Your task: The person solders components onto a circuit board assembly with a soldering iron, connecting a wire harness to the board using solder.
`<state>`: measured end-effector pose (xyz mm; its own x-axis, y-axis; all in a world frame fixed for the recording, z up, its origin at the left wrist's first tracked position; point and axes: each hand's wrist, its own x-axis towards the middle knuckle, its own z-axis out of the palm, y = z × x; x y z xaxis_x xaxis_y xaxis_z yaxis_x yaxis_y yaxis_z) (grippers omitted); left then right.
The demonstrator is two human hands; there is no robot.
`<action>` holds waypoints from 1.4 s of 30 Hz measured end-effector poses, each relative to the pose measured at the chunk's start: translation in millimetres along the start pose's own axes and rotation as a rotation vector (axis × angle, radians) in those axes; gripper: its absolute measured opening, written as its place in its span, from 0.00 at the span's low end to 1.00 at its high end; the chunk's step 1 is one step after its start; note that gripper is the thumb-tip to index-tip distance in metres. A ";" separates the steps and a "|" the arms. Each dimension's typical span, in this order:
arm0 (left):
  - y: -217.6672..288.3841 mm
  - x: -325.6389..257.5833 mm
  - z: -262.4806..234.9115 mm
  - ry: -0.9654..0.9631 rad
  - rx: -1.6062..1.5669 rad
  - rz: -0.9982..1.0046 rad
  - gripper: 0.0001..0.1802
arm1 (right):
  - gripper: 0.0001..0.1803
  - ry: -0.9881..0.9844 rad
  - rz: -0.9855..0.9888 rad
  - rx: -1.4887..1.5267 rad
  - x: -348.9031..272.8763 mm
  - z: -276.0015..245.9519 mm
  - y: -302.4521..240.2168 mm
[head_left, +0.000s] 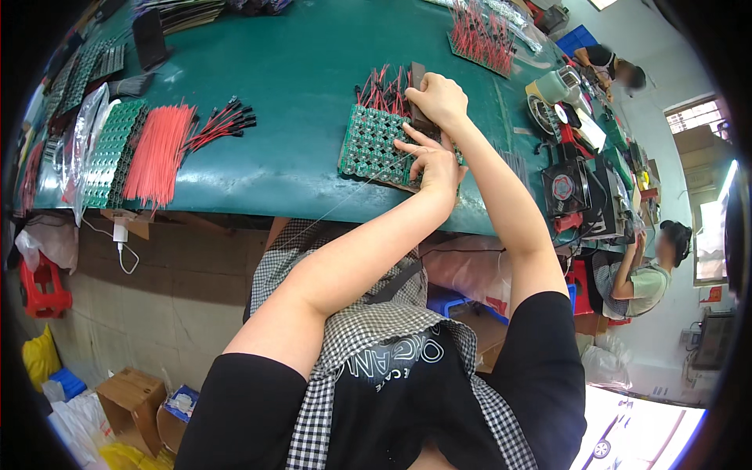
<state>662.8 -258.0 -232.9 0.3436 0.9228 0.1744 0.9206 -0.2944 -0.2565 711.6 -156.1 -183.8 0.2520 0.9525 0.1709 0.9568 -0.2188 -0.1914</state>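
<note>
A green circuit board panel lies near the table's front edge, with red wires with dark ends standing up along its far side. My left hand rests on the panel's right part, its fingers spread and partly bent. Just beyond it, my right hand is closed in a pinch over the panel's far right corner. What its fingertips hold is hidden. Beside those fingers a dark brown strip runs back from the panel.
Left on the green table lie a bundle of red wires, a smaller black-tipped bunch and a green board stack. Another wired panel sits far right. A black fan-like device stands at right, near two people.
</note>
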 end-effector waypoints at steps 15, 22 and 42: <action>-14.9 3.5 -16.2 -0.081 -0.140 0.047 0.64 | 0.24 -0.160 -0.062 -0.036 -23.8 -29.6 17.0; -26.3 5.9 -22.4 -0.101 -0.205 0.093 0.63 | 0.22 -0.156 -0.053 0.053 -30.0 -34.3 19.8; -212.2 15.6 46.6 -0.398 -1.449 -0.084 0.25 | 0.24 0.333 0.346 0.724 -132.6 34.1 44.3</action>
<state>464.2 -169.6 -220.1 0.4299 0.8842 -0.1829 0.3973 -0.0034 0.9177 715.6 -284.9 -247.9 0.6496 0.7210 0.2413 0.5189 -0.1885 -0.8338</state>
